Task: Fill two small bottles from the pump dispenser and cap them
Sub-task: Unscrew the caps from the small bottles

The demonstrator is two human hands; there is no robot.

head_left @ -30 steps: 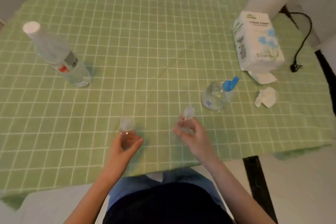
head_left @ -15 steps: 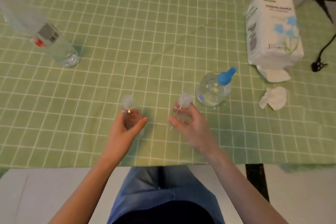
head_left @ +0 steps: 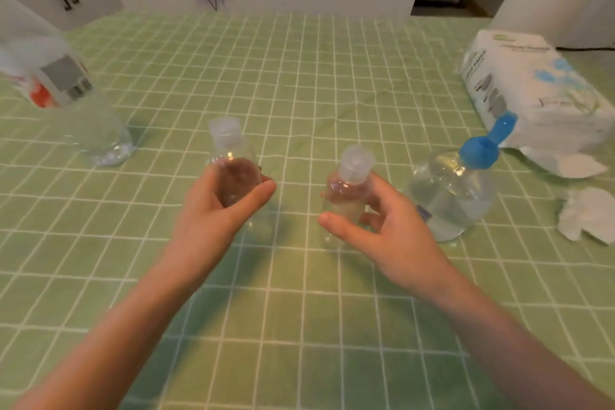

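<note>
Two small clear bottles with translucent caps stand on the green checked tablecloth. My left hand wraps around the left small bottle. My right hand grips the right small bottle, fingers behind it and thumb in front. Just right of that hand stands the pump dispenser, a clear round bottle with liquid inside and a blue pump head pointing up and right. Both small bottles are upright with caps on.
A large clear water bottle with a grey and red label stands at the far left, blurred. A white tissue pack lies at the right. A crumpled tissue lies near the right edge. White cabinets stand beyond the table.
The camera has tilted up and come closer, so the far wall shows. Both hands keep their hold on the small bottles, which stay upright on the cloth.
</note>
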